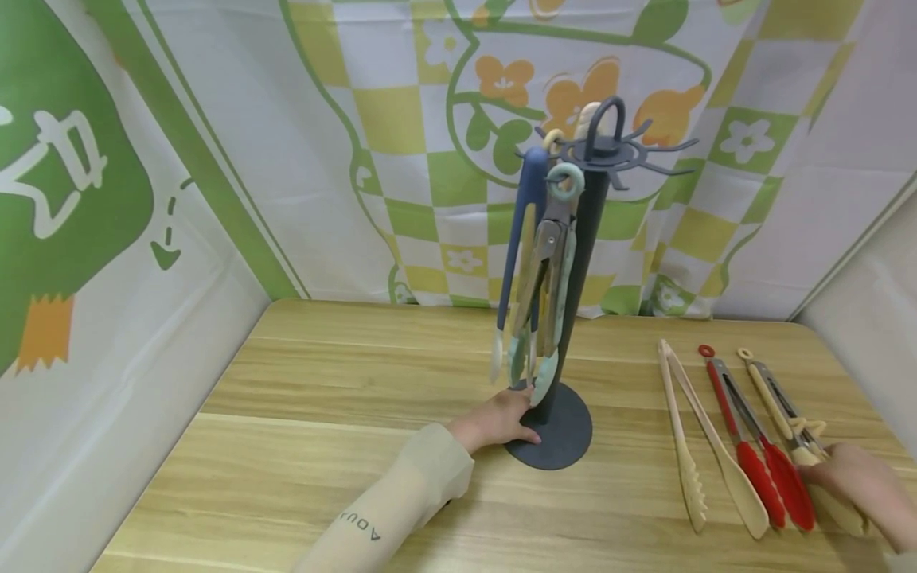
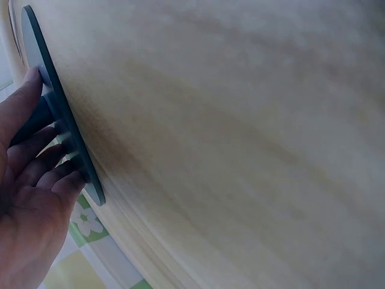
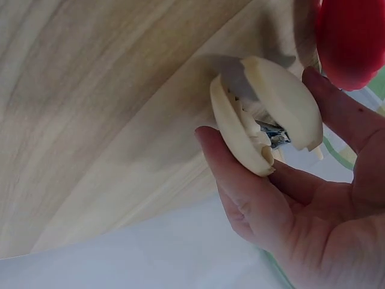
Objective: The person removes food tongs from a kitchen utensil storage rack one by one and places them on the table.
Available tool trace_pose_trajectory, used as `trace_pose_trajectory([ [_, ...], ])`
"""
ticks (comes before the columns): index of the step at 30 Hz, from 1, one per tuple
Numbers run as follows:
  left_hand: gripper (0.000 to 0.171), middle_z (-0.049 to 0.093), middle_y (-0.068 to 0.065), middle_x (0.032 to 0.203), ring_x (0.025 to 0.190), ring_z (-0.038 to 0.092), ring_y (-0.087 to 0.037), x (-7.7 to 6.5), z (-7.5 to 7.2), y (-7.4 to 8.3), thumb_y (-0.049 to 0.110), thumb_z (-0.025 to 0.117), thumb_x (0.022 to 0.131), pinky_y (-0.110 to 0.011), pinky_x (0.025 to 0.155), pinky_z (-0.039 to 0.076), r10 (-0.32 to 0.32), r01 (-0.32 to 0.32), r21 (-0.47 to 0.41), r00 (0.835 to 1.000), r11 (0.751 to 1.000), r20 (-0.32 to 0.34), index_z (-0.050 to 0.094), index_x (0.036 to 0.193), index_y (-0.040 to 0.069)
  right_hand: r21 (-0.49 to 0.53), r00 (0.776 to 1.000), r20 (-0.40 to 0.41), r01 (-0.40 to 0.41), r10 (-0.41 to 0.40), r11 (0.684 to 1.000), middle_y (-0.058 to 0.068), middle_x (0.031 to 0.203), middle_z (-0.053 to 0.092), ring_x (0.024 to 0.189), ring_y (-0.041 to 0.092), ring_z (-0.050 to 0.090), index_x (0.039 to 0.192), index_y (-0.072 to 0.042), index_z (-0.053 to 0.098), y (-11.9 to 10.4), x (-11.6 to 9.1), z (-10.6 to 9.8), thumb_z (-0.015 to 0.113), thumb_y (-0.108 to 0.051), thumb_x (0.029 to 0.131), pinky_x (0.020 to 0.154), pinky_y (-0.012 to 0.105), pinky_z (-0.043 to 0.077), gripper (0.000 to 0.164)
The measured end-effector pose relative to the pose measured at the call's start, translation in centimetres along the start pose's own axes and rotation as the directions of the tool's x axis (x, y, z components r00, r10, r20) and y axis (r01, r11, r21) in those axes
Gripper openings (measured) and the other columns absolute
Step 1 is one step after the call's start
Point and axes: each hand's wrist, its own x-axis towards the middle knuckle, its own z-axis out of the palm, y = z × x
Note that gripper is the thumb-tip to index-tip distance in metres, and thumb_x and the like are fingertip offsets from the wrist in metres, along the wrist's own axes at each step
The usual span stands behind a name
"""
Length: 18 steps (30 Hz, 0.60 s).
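Observation:
A dark utensil stand (image 1: 582, 263) with a round base (image 1: 566, 446) rises from the table. My left hand (image 1: 501, 418) rests at its foot; in the left wrist view the thumb and fingertips touch the base plate (image 2: 66, 114) on either side of the pole. Just above that hand, tongs with pale green tips (image 1: 550, 247) and blue-handled tongs (image 1: 530, 191) hang from the hooks. At the right, my right hand (image 1: 863, 481) grips cream-tipped tongs (image 1: 770, 390) by their head. Their two cream tips (image 3: 283, 99) lie between thumb and fingers, parted by a gap.
Red tongs (image 1: 748, 438) lie on the table just left of the right hand. Beside them lie spread cream tongs (image 1: 688, 446). Several bare hooks (image 1: 666, 147) stick out from the stand's top. A patterned curtain (image 1: 401, 159) hangs behind the table.

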Motion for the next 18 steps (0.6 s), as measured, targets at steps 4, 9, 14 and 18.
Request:
trace_pose_trajectory([
  [4, 0.067, 0.033, -0.017, 0.144, 0.131, 0.034, -0.026, -0.03, 0.02, -0.04, 0.029, 0.071, 0.081, -0.028, 0.102, 0.034, 0.008, -0.008, 0.002, 1.0, 1.0, -0.005, 0.044, 0.133, -0.004, -0.01, 0.999, -0.031, 0.012, -0.012, 1.0, 0.018, 0.068, 0.054, 0.066, 0.028, 0.058, 0.076, 0.011, 0.052, -0.22, -1.25, -0.91, 0.056, 0.004, 0.082, 0.06, 0.031, 0.051, 0.01],
  [9, 0.07, 0.032, -0.018, 0.144, 0.131, 0.033, -0.027, -0.03, 0.03, -0.17, 0.028, 0.071, 0.081, -0.029, 0.103, 0.033, 0.028, -0.028, -0.009, 1.0, 1.0, -0.009, 0.04, 0.136, -0.003, -0.021, 1.0, -0.016, 0.019, -0.019, 1.0, 0.016, 0.064, 0.052, 0.062, 0.026, 0.056, 0.074, 0.01, 0.052, -0.29, -1.3, -1.24, 0.057, 0.003, 0.082, 0.057, 0.031, 0.05, 0.012],
  [14, 0.072, 0.031, -0.018, 0.145, 0.132, 0.032, -0.027, 0.0, 0.05, -0.22, 0.027, 0.071, 0.081, -0.029, 0.104, 0.032, 0.029, -0.029, -0.024, 1.0, 0.999, -0.005, 0.037, 0.138, -0.002, 0.031, 1.0, 0.012, -0.006, 0.006, 1.0, 0.017, 0.065, 0.053, 0.063, 0.027, 0.057, 0.074, 0.011, 0.052, -0.24, -0.98, -1.22, 0.057, 0.003, 0.082, 0.056, 0.032, 0.05, 0.012],
  [18, 0.071, 0.031, -0.017, 0.144, 0.132, 0.032, -0.026, 0.04, 0.04, -0.14, 0.028, 0.07, 0.082, -0.029, 0.103, 0.032, 0.013, -0.013, -0.019, 1.0, 1.0, 0.001, 0.039, 0.137, -0.003, 0.047, 1.0, 0.018, -0.023, 0.022, 0.999, 0.017, 0.066, 0.054, 0.065, 0.028, 0.058, 0.075, 0.011, 0.053, -0.23, -0.78, -1.11, 0.057, 0.004, 0.081, 0.058, 0.033, 0.051, 0.01],
])
